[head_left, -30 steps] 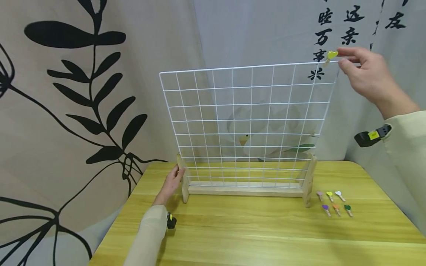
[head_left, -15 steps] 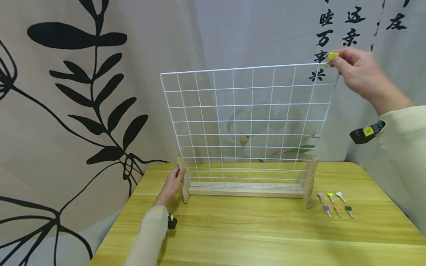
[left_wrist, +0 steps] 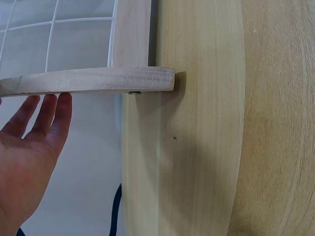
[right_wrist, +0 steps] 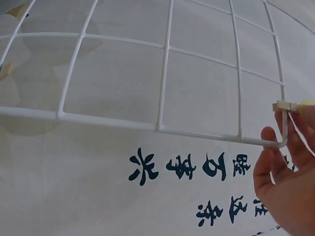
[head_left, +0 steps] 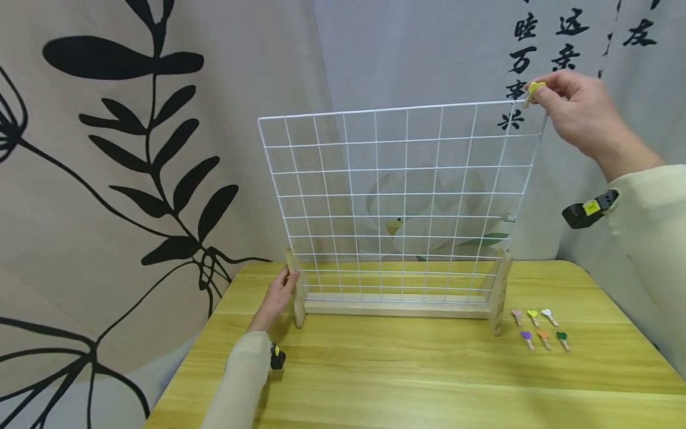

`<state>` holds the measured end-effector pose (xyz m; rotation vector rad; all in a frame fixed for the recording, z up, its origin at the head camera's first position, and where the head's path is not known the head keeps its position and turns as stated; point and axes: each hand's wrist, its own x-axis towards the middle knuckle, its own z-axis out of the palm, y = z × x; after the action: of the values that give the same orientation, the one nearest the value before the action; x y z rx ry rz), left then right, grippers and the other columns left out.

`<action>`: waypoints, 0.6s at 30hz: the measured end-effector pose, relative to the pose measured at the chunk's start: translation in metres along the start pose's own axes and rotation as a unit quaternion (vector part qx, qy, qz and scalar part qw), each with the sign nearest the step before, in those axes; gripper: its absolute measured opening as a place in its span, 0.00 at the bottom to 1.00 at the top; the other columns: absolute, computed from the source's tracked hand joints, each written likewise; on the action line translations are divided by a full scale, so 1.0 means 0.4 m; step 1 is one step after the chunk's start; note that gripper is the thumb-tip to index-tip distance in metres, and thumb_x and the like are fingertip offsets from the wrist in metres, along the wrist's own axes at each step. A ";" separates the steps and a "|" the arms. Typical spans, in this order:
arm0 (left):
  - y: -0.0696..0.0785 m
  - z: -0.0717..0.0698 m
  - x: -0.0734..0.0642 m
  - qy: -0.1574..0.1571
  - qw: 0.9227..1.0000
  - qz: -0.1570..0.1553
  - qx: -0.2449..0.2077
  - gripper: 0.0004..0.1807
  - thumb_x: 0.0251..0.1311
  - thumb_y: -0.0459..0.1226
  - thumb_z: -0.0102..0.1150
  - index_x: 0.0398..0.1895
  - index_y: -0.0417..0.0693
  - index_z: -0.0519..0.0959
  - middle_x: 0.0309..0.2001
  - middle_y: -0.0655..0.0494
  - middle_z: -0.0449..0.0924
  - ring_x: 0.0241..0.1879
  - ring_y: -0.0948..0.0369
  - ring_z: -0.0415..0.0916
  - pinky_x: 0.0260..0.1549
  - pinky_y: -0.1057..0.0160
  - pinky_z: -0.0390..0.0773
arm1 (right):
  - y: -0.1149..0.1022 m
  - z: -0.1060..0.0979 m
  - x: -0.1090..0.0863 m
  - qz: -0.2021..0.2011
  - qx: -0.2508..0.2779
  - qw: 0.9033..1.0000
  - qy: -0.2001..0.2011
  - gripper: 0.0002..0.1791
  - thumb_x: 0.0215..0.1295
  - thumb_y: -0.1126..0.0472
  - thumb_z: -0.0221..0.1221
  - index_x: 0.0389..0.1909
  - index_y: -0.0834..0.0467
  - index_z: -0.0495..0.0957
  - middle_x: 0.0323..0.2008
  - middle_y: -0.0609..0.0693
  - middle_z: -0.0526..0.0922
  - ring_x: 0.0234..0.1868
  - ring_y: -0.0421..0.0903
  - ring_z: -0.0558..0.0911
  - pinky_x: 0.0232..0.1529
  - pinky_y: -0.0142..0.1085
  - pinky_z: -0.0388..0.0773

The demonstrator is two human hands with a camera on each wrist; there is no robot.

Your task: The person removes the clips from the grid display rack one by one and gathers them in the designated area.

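Note:
At the top right corner of the white wire grid (head_left: 406,142), my right hand (head_left: 584,116) pinches a small wooden clothespin with a yellow heart (head_left: 535,88). In the right wrist view, the clothespin (right_wrist: 282,106) sits at the corner wire. Fingers of this hand also reach behind the wire; whether the clothespin's jaws grip it I cannot tell. My left hand (head_left: 276,298) is at the left wooden foot (head_left: 298,298) of the grid's stand. In the left wrist view, the fingertips (left_wrist: 63,101) rest, fairly straight, against the outer face of that foot (left_wrist: 98,80).
Several heart clothespins (head_left: 543,339) lie in two rows on the wooden table (head_left: 402,375), right of the stand's right foot (head_left: 499,295). Behind the table hangs a pale curtain (head_left: 257,77) with black leaf patterns and writing.
My right hand has shifted slightly left and taken the yellow-heart clothespin at the grid's corner between finger and thumb. The left hand stays at the stand's foot.

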<state>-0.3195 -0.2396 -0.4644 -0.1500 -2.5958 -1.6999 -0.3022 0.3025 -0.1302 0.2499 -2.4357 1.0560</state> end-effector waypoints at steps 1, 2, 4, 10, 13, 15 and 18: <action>-0.002 0.000 0.000 0.001 1.000 0.001 0.001 0.37 0.68 0.58 0.40 0.75 0.53 0.48 0.62 0.36 0.66 0.59 0.44 0.67 0.58 0.48 0.68 | -0.003 0.000 0.000 0.000 -0.009 1.000 0.004 0.21 0.74 0.47 0.42 0.61 0.50 0.71 0.43 0.37 0.71 0.44 0.34 0.65 0.43 0.30 0.60; -0.004 -0.001 0.001 0.000 1.000 0.003 0.001 0.37 0.68 0.58 0.39 0.75 0.53 0.48 0.62 0.36 0.66 0.59 0.44 0.67 0.58 0.47 0.68 | -0.005 0.001 -0.001 0.000 -0.016 1.000 0.007 0.21 0.74 0.47 0.42 0.61 0.50 0.71 0.43 0.37 0.71 0.45 0.35 0.65 0.43 0.31 0.60; -0.004 0.000 0.000 0.001 1.000 0.004 -0.002 0.36 0.69 0.58 0.40 0.75 0.54 0.49 0.62 0.37 0.67 0.58 0.45 0.68 0.57 0.47 0.69 | -0.011 0.001 -0.002 0.002 -0.025 1.000 0.015 0.21 0.74 0.46 0.43 0.60 0.49 0.72 0.43 0.38 0.71 0.46 0.37 0.65 0.42 0.32 0.60; -0.001 0.001 0.000 0.001 1.000 0.015 -0.003 0.35 0.70 0.56 0.39 0.74 0.51 0.51 0.60 0.35 0.68 0.57 0.44 0.69 0.57 0.47 0.69 | -0.017 -0.002 -0.005 0.009 -0.012 0.999 0.038 0.20 0.74 0.47 0.44 0.59 0.49 0.74 0.44 0.37 0.69 0.46 0.36 0.65 0.40 0.32 0.62; 0.001 0.002 -0.002 0.003 1.000 0.014 -0.001 0.35 0.70 0.55 0.39 0.75 0.52 0.50 0.61 0.36 0.67 0.58 0.44 0.68 0.58 0.47 0.68 | -0.018 -0.008 -0.006 0.013 0.018 0.999 0.049 0.19 0.74 0.48 0.44 0.59 0.48 0.74 0.42 0.33 0.68 0.46 0.34 0.65 0.45 0.29 0.64; 0.002 0.001 -0.003 0.001 1.000 0.013 0.001 0.35 0.70 0.55 0.39 0.75 0.52 0.49 0.62 0.36 0.66 0.59 0.44 0.67 0.58 0.47 0.68 | -0.018 -0.013 -0.008 0.015 0.047 0.997 0.054 0.18 0.74 0.50 0.45 0.58 0.48 0.74 0.42 0.32 0.68 0.47 0.34 0.66 0.47 0.27 0.64; 0.002 0.000 -0.005 0.001 1.000 0.008 0.001 0.35 0.70 0.56 0.39 0.75 0.52 0.49 0.62 0.36 0.66 0.59 0.44 0.67 0.59 0.47 0.67 | -0.016 -0.025 -0.014 0.019 0.080 0.995 0.055 0.18 0.73 0.50 0.46 0.58 0.47 0.74 0.47 0.34 0.72 0.54 0.36 0.66 0.56 0.22 0.61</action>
<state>-0.3176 -0.2396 -0.4639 -0.1677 -2.5888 -1.6911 -0.2917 0.3053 -0.1228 0.1921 -2.2704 1.2499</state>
